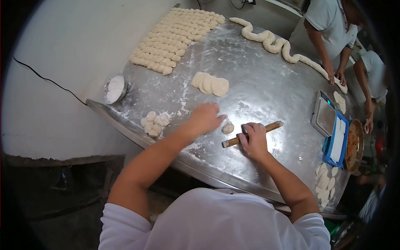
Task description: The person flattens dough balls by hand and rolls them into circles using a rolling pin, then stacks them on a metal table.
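On the floured bench (266, 83), the left hand (205, 118) lies just beside a small dough piece (228, 128). At its three o'clock, the right hand (254, 141) clasps the rolling pin (271, 126).

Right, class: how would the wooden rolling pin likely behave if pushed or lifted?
The rolling pin is a plain round stick, so it would probably roll readily across the smooth steel table. It looks like solid wood, likely stiff, and thin enough to feel light. The right hand lying over its middle seems to steady it.
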Motion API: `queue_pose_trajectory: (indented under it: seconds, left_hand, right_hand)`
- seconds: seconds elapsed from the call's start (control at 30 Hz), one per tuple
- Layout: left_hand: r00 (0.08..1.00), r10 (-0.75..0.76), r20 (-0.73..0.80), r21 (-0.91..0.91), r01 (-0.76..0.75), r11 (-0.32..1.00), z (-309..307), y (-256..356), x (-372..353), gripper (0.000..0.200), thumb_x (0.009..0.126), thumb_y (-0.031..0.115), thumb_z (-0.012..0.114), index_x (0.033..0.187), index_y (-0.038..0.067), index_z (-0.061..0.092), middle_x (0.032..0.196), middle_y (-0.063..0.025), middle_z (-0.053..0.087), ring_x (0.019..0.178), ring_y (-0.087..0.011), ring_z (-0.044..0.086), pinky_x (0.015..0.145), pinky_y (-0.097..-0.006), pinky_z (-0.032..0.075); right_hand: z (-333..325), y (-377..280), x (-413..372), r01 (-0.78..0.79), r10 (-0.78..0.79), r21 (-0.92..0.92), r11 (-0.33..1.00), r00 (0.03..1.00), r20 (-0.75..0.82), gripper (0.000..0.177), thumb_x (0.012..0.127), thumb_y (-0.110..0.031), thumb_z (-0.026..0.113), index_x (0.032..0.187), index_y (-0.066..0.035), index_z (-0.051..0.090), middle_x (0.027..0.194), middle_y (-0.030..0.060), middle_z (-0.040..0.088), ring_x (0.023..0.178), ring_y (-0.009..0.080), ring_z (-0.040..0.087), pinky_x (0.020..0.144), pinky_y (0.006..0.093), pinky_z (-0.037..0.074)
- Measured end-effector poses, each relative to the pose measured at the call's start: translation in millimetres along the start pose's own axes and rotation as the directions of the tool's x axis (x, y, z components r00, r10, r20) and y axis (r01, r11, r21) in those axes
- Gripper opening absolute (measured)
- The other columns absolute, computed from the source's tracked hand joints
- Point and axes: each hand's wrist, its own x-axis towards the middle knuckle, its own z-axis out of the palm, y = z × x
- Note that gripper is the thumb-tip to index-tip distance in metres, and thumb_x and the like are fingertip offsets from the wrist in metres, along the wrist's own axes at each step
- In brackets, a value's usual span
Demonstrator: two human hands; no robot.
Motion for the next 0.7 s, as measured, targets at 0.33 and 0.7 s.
queue_pose_trajectory:
  seconds: [0.33, 0.7]
  left_hand:
    - [0.977, 0.201, -0.074, 0.163, -0.187, 0.969, 86.2, 40.1, 73.3, 0.047, 0.112, 0.045, 0.051, 0.111, 0.003, 0.072, 0.102, -0.0189, 0.076, 0.099, -0.0390, 0.075, 0.088, -0.0519, 0.057]
    - [0.986, 0.158, -0.057, -0.036, -0.160, 0.986, 64.3, 8.1, 41.9, 0.034, 0.100, 0.036, 0.074, 0.105, 0.003, 0.074, 0.103, -0.0217, 0.076, 0.100, -0.0417, 0.073, 0.093, -0.0507, 0.057]
  right_hand:
    - [-37.6, 29.9, -67.0, -0.009, 0.042, -0.166, 0.986, 0.979, 0.200, 0.054, 0.102, -0.032, 0.067, 0.150, -0.007, 0.059, 0.158, 0.0224, 0.051, 0.147, 0.0472, 0.044, 0.126, 0.0663, 0.026]
    - [-27.7, 45.1, -33.2, -0.071, 0.120, -0.319, 0.945, 0.983, 0.137, 0.055, 0.106, -0.034, 0.059, 0.152, -0.003, 0.057, 0.163, 0.0231, 0.048, 0.150, 0.0491, 0.041, 0.126, 0.0691, 0.023]
